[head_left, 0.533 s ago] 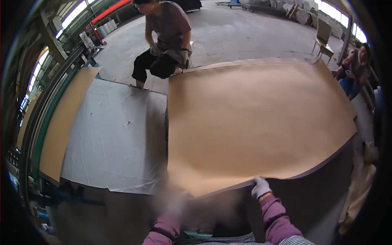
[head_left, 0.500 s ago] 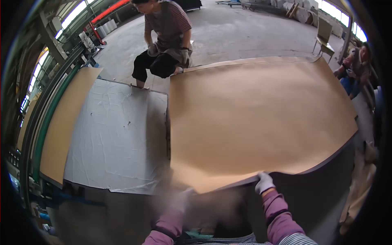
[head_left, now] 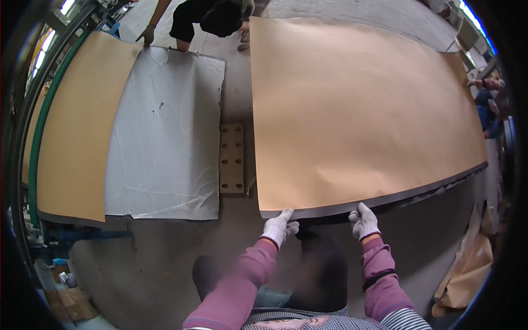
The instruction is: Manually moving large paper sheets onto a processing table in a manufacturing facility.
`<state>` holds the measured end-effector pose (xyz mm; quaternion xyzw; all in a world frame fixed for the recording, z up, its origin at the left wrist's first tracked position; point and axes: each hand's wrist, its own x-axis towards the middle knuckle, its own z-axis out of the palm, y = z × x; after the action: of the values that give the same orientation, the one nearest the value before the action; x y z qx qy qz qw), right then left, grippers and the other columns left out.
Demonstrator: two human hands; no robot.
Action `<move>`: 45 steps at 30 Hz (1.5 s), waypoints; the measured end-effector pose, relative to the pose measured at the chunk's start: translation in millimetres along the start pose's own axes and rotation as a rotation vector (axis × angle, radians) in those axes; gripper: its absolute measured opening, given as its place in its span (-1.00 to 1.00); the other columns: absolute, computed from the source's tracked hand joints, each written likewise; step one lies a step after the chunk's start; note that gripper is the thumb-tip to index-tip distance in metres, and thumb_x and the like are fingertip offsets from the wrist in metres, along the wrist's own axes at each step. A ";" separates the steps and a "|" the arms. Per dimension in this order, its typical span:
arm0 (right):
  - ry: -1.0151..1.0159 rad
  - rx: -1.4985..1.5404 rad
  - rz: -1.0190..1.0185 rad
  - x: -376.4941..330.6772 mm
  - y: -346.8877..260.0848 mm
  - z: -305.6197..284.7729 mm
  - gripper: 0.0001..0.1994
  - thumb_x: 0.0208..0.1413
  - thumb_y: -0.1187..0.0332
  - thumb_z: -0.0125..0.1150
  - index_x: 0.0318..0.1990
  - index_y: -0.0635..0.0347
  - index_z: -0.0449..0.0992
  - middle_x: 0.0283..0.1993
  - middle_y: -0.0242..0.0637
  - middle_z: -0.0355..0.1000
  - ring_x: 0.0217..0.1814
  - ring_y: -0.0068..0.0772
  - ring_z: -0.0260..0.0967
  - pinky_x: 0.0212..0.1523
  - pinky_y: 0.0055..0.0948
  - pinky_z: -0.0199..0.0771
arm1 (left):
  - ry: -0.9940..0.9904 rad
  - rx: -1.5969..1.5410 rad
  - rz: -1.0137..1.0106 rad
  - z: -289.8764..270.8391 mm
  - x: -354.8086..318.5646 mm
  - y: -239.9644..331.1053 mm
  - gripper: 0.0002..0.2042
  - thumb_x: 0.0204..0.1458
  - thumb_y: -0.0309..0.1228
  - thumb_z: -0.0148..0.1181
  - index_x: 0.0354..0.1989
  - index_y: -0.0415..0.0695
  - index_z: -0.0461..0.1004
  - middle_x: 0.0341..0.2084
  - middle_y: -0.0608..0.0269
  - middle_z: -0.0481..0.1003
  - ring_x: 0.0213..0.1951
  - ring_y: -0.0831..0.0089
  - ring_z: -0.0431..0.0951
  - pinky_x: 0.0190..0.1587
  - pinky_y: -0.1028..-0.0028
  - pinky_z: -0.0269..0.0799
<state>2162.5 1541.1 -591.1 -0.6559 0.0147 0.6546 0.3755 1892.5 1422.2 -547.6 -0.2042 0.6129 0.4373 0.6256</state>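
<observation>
Wearer's two hands [head_left: 278, 227] [head_left: 364, 222], one white sheet [head_left: 165, 137]

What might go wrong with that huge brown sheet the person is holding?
The big brown sheet might sag or crease: the left grip and right grip hold only its near edge, and neither is on the long stretch of that edge to the right. Someone's foot might also catch the dark-spotted brown board beside the grey sheet.
</observation>
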 end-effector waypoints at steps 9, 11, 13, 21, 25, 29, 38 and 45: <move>0.257 -0.240 -0.236 27.1 -0.3 -11.7 -0.89 0.15 0.44 -0.06 -0.43 0.14 0.26 -0.67 -0.37 0.11 -0.80 -0.52 0.00 -0.82 -0.53 -0.01 | -0.109 0.076 -0.151 -7.7 34.7 -10.6 -0.75 0.06 -0.29 0.20 -0.26 -0.25 0.43 -0.52 0.09 0.45 -0.64 0.41 0.43 -0.61 0.47 0.45; 0.226 -0.374 -0.228 23.7 -0.4 -1.7 -0.90 0.12 0.45 -0.07 -0.44 0.14 0.23 -0.67 -0.36 0.10 -0.81 -0.51 -0.03 -0.83 -0.51 -0.02 | -0.134 0.140 -0.168 -14.1 28.2 0.9 -0.77 0.06 -0.29 0.19 -0.35 -0.22 0.40 -0.59 0.15 0.40 -0.68 0.47 0.37 -0.65 0.50 0.38; 0.208 -0.441 -0.162 40.2 -17.1 -16.0 -0.89 0.11 0.45 -0.06 -0.45 0.12 0.22 -0.67 -0.36 0.09 -0.81 -0.49 -0.03 -0.82 -0.50 -0.01 | -0.308 0.117 -0.184 -35.4 25.6 18.4 -0.76 0.07 -0.32 0.18 -0.50 -0.14 0.29 -0.74 0.34 0.21 -0.74 0.61 0.18 -0.72 0.57 0.08; 0.062 -0.650 -0.049 -1.1 -60.9 -60.5 -0.52 0.11 -0.03 0.11 -0.74 -0.15 0.09 -0.82 -0.59 -0.06 -0.86 -0.59 -0.22 -0.83 -0.52 -0.20 | -0.124 -0.879 0.218 -336.6 5.1 71.2 -0.73 0.11 -0.09 0.03 -0.34 -0.05 0.34 -0.59 0.35 0.27 -0.47 0.44 0.32 -0.35 0.35 0.28; 0.098 -0.597 -0.237 -47.2 -50.5 -59.1 -0.60 0.19 0.05 0.00 -0.68 -0.14 0.19 -0.81 -0.61 0.04 -0.86 -0.68 -0.11 -0.86 -0.65 -0.15 | 0.132 -0.836 0.908 -384.2 -78.4 109.4 -0.28 -0.04 0.28 0.00 0.16 0.00 0.24 -0.15 0.31 0.40 -0.24 0.29 0.39 0.14 0.22 0.25; -0.163 -0.601 -0.371 -137.5 -32.5 -4.2 -0.72 0.14 0.22 0.08 -0.62 -0.04 0.33 -0.71 -0.58 0.15 -0.76 -0.70 0.01 -0.76 -0.67 -0.03 | 0.311 -0.582 0.884 -414.1 -106.6 139.4 -0.43 0.05 0.01 0.09 0.14 -0.10 0.24 -0.17 0.28 0.50 -0.20 0.47 0.48 -0.02 0.43 0.31; -0.403 -0.924 -0.381 -338.0 1.5 93.0 -0.77 0.11 0.30 0.04 -0.16 0.24 0.45 -0.58 -0.42 0.32 -0.73 -0.68 0.17 -0.76 -0.68 0.16 | 0.065 -0.172 1.038 -264.1 -313.2 153.9 -0.62 0.07 -0.11 0.15 -0.28 -0.26 0.48 -0.50 0.15 0.54 -0.71 0.48 0.47 -0.69 0.56 0.37; -0.879 -0.941 -0.272 -411.4 35.2 53.6 -0.64 0.05 0.37 -0.01 -0.01 0.37 0.35 -0.59 -0.30 0.30 -0.72 -0.59 0.14 -0.73 -0.61 0.14 | -0.128 -0.027 0.940 -155.4 -391.6 92.1 -0.70 0.13 -0.11 0.02 -0.45 -0.08 0.46 -0.71 0.27 0.49 -0.75 0.48 0.45 -0.77 0.55 0.29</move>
<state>2040.5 1348.9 -242.5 -0.4174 -0.5108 0.7450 0.0991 1780.0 1232.1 -177.2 0.1147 0.5934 0.6927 0.3937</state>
